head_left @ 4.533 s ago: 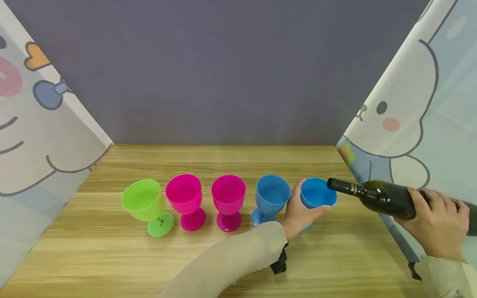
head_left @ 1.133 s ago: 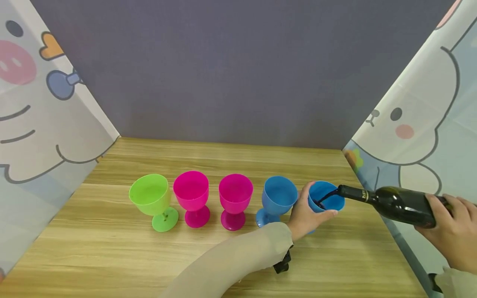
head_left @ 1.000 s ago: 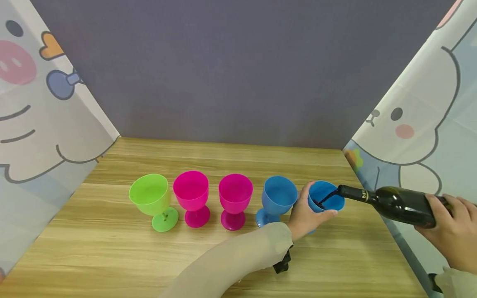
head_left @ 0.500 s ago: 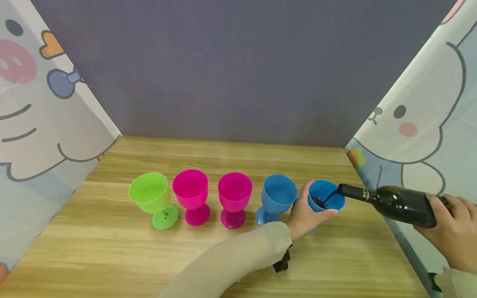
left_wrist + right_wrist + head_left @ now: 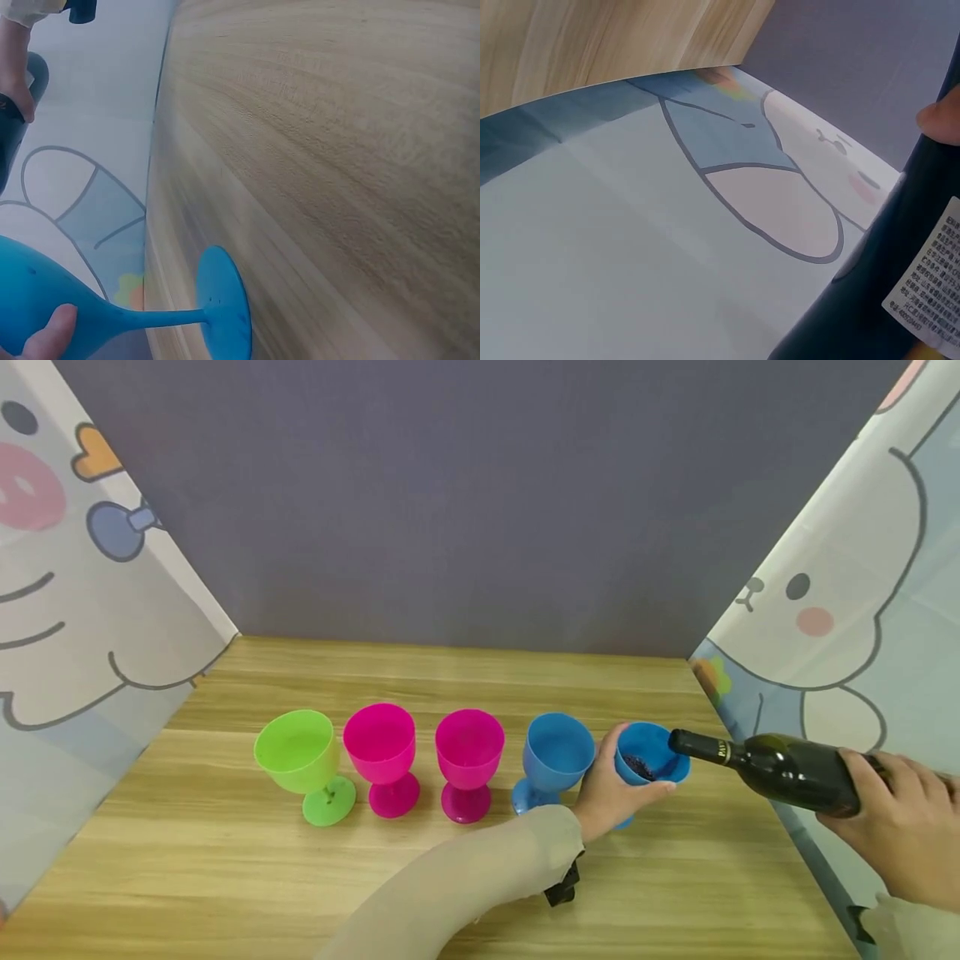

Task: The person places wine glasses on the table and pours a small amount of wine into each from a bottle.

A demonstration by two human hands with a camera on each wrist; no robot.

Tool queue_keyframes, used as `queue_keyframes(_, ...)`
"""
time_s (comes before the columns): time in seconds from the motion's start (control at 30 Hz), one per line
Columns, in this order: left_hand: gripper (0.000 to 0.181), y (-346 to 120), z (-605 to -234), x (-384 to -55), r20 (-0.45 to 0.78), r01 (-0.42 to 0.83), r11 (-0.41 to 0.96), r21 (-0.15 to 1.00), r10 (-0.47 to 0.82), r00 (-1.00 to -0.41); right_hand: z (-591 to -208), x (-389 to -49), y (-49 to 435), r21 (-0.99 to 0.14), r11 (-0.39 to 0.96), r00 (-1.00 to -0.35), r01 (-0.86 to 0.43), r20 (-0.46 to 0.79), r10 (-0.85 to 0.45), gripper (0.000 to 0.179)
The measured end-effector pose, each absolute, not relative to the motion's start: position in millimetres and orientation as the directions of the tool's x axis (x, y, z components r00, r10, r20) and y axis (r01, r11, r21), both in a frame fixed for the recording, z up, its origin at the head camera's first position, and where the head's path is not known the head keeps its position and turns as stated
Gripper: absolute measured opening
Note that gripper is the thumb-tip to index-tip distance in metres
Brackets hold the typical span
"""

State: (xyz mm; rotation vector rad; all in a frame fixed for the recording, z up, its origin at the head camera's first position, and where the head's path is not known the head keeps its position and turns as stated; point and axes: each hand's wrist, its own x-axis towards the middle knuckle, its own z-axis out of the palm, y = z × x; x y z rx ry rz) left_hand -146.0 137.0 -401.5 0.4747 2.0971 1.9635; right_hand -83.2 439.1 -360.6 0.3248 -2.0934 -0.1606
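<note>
**Hands steady goblet and bottle as the stream stops**

The left hand is wrapped round the bowl of the rightmost blue goblet, holding it lifted and tilted just off the tabletop; the left wrist view shows its foot clear of the wood. The right hand grips the dark wine bottle lying almost level, its mouth at the goblet's rim. Half a second ago a dark stream ran from bottle to goblet; now none shows, and dark liquid sits in the bowl. I judge this pour finished or pausing. Beside it stand a second blue goblet, two pink goblets and a green goblet, all apparently unfilled.
</note>
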Motion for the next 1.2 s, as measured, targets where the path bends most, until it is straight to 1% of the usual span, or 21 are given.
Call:
queue_keyframes(0.1, 0.080, 136.7, -401.5, -145.7, 0.049, 0.075, 0.053, 0.996, 0.385, -0.922, -359.3, -82.2, 438.1, 0.252, 0.955, -0.509, -0.159, 0.808, -0.298, 0.055)
queue_keyframes(0.2, 0.080, 136.8, -401.4, -145.8, 0.051, 0.075, 0.049, 0.996, 0.387, -0.921, -358.7, -82.4, 437.9, 0.261, 0.952, -0.505, -0.158, 0.808, -0.305, 0.053)
queue_keyframes(0.4, 0.080, 137.5, -401.3, -146.0, 0.053, 0.074, 0.041, 0.996, 0.387, -0.921, -357.2, -82.8, 436.8, 0.273, 0.950, -0.501, -0.150, 0.808, -0.311, 0.056)
queue_keyframes(0.5, 0.081, 137.3, -400.9, -146.0, 0.052, 0.074, 0.041, 0.996, 0.394, -0.917, -356.0, -82.2, 435.6, 0.273, 0.952, -0.513, -0.140, 0.802, -0.305, 0.062)
queue_keyframes(0.63, 0.083, 136.7, -399.8, -145.6, 0.049, 0.076, 0.052, 0.996, 0.399, -0.915, -356.0, -81.8, 434.6, 0.279, 0.951, -0.508, -0.130, 0.805, -0.306, 0.069)
queue_keyframes(0.77, 0.083, 136.6, -398.0, -144.6, 0.041, 0.071, 0.060, 0.996, 0.397, -0.917, -355.8, -81.4, 433.8, 0.278, 0.952, -0.503, -0.130, 0.809, -0.305, 0.068)
queue_keyframes(0.9, 0.083, 136.3, -397.4, -143.5, 0.042, 0.071, 0.060, 0.996, 0.395, -0.918, -354.1, -81.2, 432.5, 0.291, 0.949, -0.518, -0.119, 0.798, -0.309, 0.072)
queue_keyframes(1.07, 0.083, 135.5, -398.4, -142.6, 0.051, 0.084, 0.067, 0.994, 0.391, -0.919, -353.8, -82.2, 430.8, 0.316, 0.943, -0.518, -0.107, 0.792, -0.325, 0.074)
queue_keyframes(1.2, 0.083, 134.3, -399.0, -142.8, 0.063, 0.099, 0.076, 0.992, 0.379, -0.923, -355.9, -83.5, 429.1, 0.310, 0.945, -0.520, -0.102, 0.793, -0.316, 0.076)
